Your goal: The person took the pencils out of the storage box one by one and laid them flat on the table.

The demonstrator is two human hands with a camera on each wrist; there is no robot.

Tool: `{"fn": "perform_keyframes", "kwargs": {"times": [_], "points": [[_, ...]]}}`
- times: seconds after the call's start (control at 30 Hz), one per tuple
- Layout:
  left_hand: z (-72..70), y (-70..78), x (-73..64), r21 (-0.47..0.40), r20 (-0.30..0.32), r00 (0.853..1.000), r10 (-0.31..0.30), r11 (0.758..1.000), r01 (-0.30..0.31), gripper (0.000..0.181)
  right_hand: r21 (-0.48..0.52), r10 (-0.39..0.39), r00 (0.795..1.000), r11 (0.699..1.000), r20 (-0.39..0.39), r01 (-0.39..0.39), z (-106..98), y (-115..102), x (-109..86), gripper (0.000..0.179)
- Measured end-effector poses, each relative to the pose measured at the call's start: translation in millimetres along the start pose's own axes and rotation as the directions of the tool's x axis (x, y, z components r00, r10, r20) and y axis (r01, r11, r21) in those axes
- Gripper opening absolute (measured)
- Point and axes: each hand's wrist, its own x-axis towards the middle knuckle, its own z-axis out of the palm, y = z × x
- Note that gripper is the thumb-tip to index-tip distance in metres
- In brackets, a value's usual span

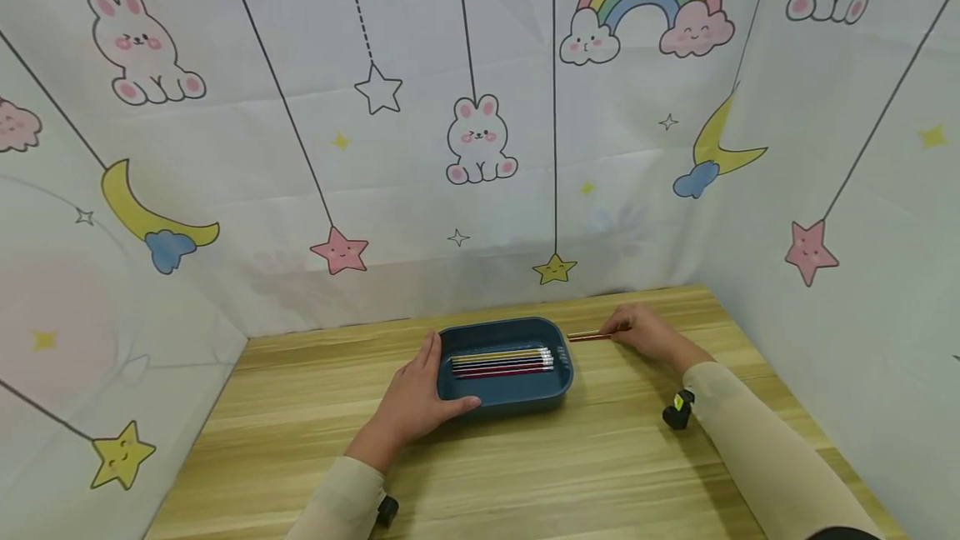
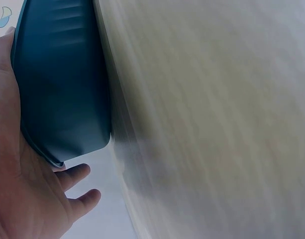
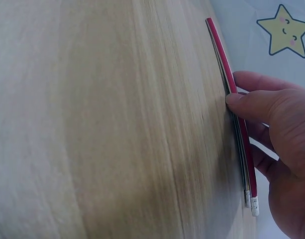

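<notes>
A dark blue tray (image 1: 487, 397) sits on the wooden table with several pencils (image 1: 502, 363) lying side by side in it, their white eraser ends to the right. My left hand (image 1: 412, 394) spans its left end, thumb along the front rim and fingers straight at the back left corner. In the left wrist view, the tray's outer wall (image 2: 62, 79) rests against this hand (image 2: 23, 164), two fingertips spread past the corner. Right of the tray, my right hand (image 1: 641, 330) pinches a red pencil (image 3: 246, 142) and a darker one beside it between thumb and fingers, low over the table.
The wooden table (image 1: 315, 423) reaches back to a white cloth wall (image 1: 405, 190) printed with stars, moons and rabbits. Similar cloth stands along the left and right sides. A small black device (image 1: 678, 411) is worn at the right wrist.
</notes>
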Motion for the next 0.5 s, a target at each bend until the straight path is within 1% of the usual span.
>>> {"fn": "perform_keyframes", "kwargs": {"times": [0.37,0.5], "points": [[-0.4,0.1,-0.1,-0.003,0.002,1.0,-0.001,1.0,0.001,0.138,0.006,0.036,0.999,0.999,-0.002,-0.036,-0.2,-2.4,0.4,0.021],[0.5,-0.3,0.0,-0.008,0.002,1.0,-0.002,1.0,0.002,0.138,0.017,0.037,0.999,0.999,0.004,-0.037,-0.6,-2.5,0.0,0.02]]}}
